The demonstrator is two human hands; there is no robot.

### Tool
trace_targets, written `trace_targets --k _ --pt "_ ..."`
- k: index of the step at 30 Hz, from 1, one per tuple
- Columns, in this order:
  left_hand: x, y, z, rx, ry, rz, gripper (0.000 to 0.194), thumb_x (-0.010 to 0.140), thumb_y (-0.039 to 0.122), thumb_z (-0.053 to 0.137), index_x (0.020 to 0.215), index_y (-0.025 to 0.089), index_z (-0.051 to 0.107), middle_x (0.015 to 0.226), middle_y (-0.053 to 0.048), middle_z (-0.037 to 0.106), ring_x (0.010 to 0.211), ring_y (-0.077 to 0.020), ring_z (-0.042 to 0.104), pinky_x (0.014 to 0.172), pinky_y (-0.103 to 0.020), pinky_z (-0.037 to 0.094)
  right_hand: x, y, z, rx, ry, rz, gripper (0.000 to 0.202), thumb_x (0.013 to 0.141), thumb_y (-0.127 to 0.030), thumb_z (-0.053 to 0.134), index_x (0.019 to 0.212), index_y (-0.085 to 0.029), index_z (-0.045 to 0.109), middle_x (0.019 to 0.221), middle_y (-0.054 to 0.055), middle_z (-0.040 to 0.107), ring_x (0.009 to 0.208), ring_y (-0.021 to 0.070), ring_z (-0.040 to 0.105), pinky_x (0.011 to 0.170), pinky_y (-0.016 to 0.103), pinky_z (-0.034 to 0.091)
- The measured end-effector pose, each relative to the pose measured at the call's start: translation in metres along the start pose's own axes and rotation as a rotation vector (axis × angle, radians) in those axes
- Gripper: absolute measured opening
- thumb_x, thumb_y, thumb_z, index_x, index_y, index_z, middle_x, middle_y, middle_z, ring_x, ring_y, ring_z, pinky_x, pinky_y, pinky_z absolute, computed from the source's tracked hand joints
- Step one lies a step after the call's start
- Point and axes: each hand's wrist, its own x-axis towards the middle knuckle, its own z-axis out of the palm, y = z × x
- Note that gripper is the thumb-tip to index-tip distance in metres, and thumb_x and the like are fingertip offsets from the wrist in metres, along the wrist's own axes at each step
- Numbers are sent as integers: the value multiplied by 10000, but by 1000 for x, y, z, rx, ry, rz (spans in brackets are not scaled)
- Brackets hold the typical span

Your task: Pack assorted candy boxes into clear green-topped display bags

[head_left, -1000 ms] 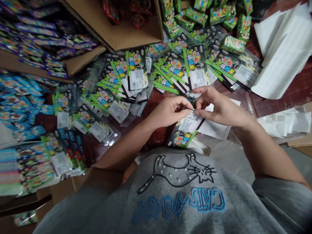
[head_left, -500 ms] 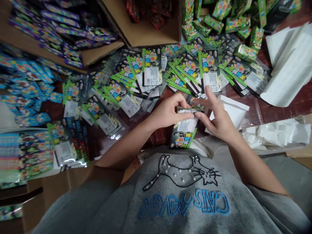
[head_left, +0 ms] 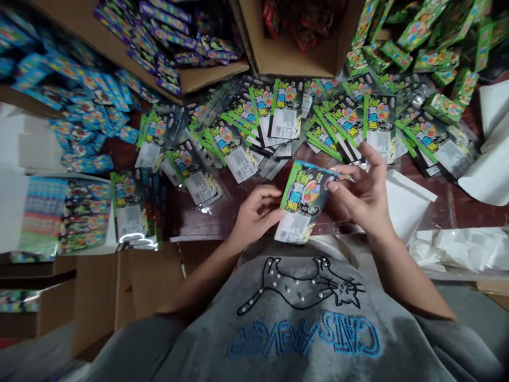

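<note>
A black packet with a green edge, bright lettering and a pale label (head_left: pixel 304 199) is held up over the table's front edge. My right hand (head_left: pixel 363 199) pinches its upper right corner between thumb and fingers. At the packet's left edge, my left hand (head_left: pixel 260 212) has curled fingers, with the thumb tip touching it. Similar packets in clear sleeves (head_left: pixel 286 114) lie in overlapping groups behind my hands. A white paper sheet (head_left: pixel 405 204) rests beside my right wrist.
Cardboard boxes at the back hold purple packs (head_left: pixel 167 32) and red packs (head_left: pixel 308 24). Blue packs (head_left: pixel 87 111) are heaped at the left, green packs (head_left: pixel 435 58) at the back right. White slips (head_left: pixel 457 249) lie at the front right, a tray of striped packs (head_left: pixel 43 212) at the left.
The packet has turned its lettered side round and opened out between my hands. My left hand has moved down and left, away from my right hand. The view has shifted left.
</note>
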Motion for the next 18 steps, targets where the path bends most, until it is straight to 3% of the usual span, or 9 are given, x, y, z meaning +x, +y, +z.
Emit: trace_targets --k 2,4,6,9,13,15,18 --pt "8 -1 6 -40 62 46 430 907 386 843 1260 260 633 1212 -47 721 1013 -155 734 859 -266 618 0 -2 5 -40 -77 -49 853 883 -486 841 1576 -442 347 1349 54 663 1148 249 711 856 430 696" --pt "17 -3 10 -68 97 53 471 918 380 823 1317 266 600 1229 -53 719 1037 -151 730 884 -262 615 -5 0 11 -79 -62 -97 779 940 -448 781 1579 -431 335 1386 68 632 1153 240 705 870 426 688" --pt "21 -6 12 -66 66 12 456 933 397 795 1320 253 602 1230 -61 722 1005 -147 731 868 -262 614 -13 5 14 -100 -51 -114 721 991 -408 718 1589 -422 316 1353 74 641 1099 226 715 889 424 675" --pt "20 -8 10 -34 -28 -39 370 950 422 770 1236 228 641 1180 -58 738 955 -143 732 855 -274 607 -21 14 13 -103 -138 -88 694 1021 -377 673 1614 -413 316 1236 55 680 970 204 716 854 403 655" --pt "26 -5 5 -64 -102 -19 261 983 455 738 1034 206 679 1230 -96 764 1174 -205 725 1020 -364 576 -20 16 8 -141 -183 -100 639 1012 -393 680 1587 -396 401 1056 17 682 889 195 679 784 354 623" --pt "31 -5 7 -114 -71 -46 291 974 482 754 1003 207 662 1204 -91 781 1147 -202 741 1003 -362 579 -18 13 9 -191 -157 -96 715 1016 -427 666 1641 -412 319 1178 50 687 937 205 689 832 375 628" --pt "34 -12 11 -187 18 -97 425 881 514 854 1124 232 647 1101 -46 797 995 -159 760 897 -298 588 -16 10 12 -258 -149 -68 889 1036 -464 617 1725 -451 55 1463 104 610 1050 222 713 919 421 633"
